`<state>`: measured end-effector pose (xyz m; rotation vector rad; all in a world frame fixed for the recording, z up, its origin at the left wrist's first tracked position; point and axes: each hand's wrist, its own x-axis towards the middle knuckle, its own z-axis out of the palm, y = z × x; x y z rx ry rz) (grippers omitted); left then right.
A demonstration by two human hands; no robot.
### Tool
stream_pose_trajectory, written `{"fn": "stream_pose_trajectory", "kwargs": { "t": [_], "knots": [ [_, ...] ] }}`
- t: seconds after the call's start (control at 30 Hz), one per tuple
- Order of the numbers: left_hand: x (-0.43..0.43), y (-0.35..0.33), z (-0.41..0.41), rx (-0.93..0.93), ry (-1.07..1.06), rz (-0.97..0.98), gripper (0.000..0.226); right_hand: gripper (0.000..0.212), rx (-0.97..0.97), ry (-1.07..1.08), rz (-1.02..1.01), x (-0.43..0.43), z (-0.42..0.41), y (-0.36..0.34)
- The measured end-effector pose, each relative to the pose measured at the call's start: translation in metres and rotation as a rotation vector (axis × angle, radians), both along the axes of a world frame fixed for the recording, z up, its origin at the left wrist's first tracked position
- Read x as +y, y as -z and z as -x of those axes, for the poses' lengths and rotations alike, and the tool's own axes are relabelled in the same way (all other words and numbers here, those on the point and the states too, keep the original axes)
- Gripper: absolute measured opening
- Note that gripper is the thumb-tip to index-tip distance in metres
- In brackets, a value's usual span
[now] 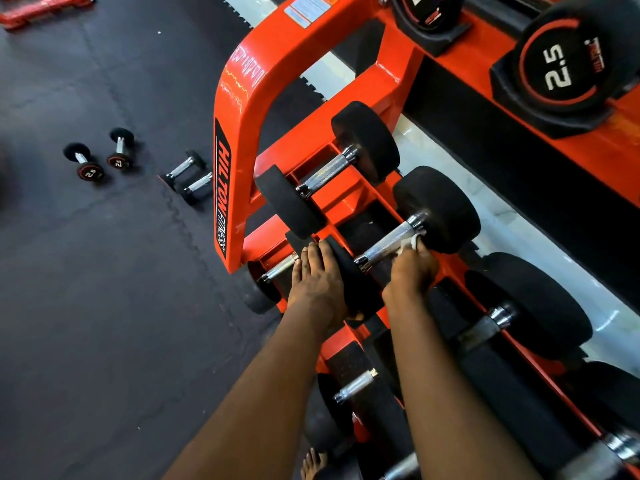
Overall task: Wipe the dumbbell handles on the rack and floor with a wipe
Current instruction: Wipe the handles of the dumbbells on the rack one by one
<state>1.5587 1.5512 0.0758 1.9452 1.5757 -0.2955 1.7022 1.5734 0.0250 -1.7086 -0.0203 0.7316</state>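
An orange dumbbell rack (239,109) holds several black dumbbells with knurled chrome handles. My right hand (410,271) grips a white wipe (410,243) against the far end of one handle (389,242) on the middle shelf, close to its far black head. My left hand (317,271) lies flat with straight fingers on the near black head (349,278) of that same dumbbell. Another dumbbell handle (327,173) lies farther back on the shelf. On the dark floor mat lie two pairs of small dumbbells (98,157) (190,178).
More dumbbells (495,323) fill the shelf to the right and a lower shelf (356,386) below my arms. The top tier holds 2.5 dumbbells (568,64). A white floor strip (519,220) runs behind the rack. A red frame (41,8) lies at the far left corner.
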Motion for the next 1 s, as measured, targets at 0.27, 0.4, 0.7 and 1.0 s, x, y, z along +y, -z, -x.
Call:
{"fn": "stream_pose_trajectory", "kwargs": {
  "t": [0.27, 0.4, 0.7, 1.0],
  "knots": [
    [-0.002, 0.003, 0.0, -0.004, -0.002, -0.027, 0.15, 0.03, 0.065, 0.042, -0.019, -0.002, 0.0, -0.009],
    [0.0, 0.004, 0.0, 0.018, 0.007, -0.048, 0.151, 0.026, 0.011, -0.094, -0.016, -0.017, 0.006, -0.006],
    [0.0, 0.0, -0.002, 0.023, 0.008, -0.019, 0.149, 0.023, 0.058, -0.29, 0.175, -0.026, 0.025, -0.009],
    [0.001, 0.005, -0.002, 0.039, 0.005, -0.028, 0.154, 0.03, 0.158, -0.451, 0.166, -0.031, 0.009, -0.006]
  ]
}}
